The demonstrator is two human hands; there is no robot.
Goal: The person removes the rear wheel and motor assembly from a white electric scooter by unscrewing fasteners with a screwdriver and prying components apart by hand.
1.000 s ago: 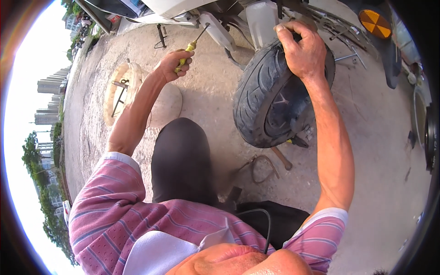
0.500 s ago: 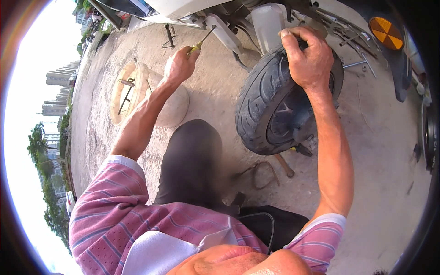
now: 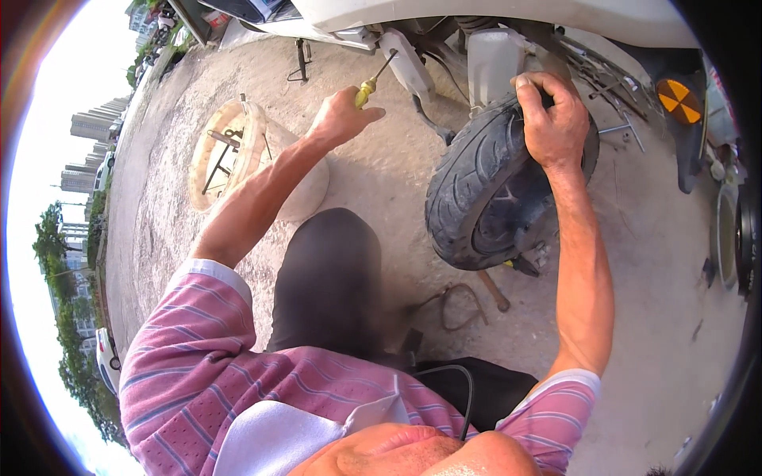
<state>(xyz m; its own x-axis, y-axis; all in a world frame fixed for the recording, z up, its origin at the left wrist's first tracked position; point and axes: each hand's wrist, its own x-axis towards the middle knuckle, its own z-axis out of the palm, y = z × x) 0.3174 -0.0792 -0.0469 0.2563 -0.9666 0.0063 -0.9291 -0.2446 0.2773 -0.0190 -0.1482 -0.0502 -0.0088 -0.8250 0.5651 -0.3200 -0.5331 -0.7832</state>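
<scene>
A yellow-handled screwdriver (image 3: 366,92) is in my left hand (image 3: 337,120), its thin shaft slanting up and right toward a whitish plastic piece (image 3: 407,67) on the vehicle. The thumb of that hand sticks out to the side, while its fingers stay round the handle. My right hand (image 3: 556,127) grips the top of a black treaded tyre (image 3: 470,186) on a dark wheel, with thumb and fingers curled at its upper edge. The tyre leans tilted on the ground; the inner side of my grip is hidden. A pale plastic guard (image 3: 494,67) stands just behind the tyre.
A whitish bucket (image 3: 305,186) with tools across its mouth lies at left. Beneath the tyre are a wooden-looking handle (image 3: 494,292) and a looped cord (image 3: 464,317). A T-shaped metal wrench (image 3: 625,129) and an orange reflector (image 3: 679,101) are at right. White bodywork (image 3: 508,16) overhangs the far side.
The thumb of my left hand has stretched out, and more of the screwdriver's handle shows. My right hand stays on the tyre. The whole view has shifted slightly.
</scene>
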